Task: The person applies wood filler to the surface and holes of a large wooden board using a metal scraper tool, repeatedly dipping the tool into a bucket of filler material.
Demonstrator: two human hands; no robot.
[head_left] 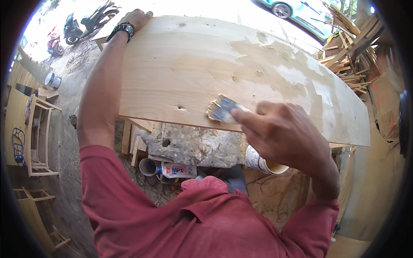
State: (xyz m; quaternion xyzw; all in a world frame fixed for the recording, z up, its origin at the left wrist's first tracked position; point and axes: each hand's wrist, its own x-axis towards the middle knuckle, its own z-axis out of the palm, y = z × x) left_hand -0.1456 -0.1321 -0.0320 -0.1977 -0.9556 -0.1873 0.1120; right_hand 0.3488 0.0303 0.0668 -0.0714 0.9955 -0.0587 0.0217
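Observation:
A wide pale wooden board [189, 64] lies across a rough work block in front of me, with lighter patches of filler spread over its right half. My right hand [284, 135] grips a putty knife [221, 108] whose smeared blade presses on the board near its near edge. My left hand [135, 18], with a dark beaded bracelet at the wrist, rests on the board's far left corner and holds it down.
Under the board sit a stained block [193, 144], a tube of glue [176, 170], a small pot [147, 167] and a filler-coated cup [262, 163]. Wooden frames [36, 137] stand at left, motorbikes [81, 23] behind, scrap timber [344, 47] and a car [297, 10] at right.

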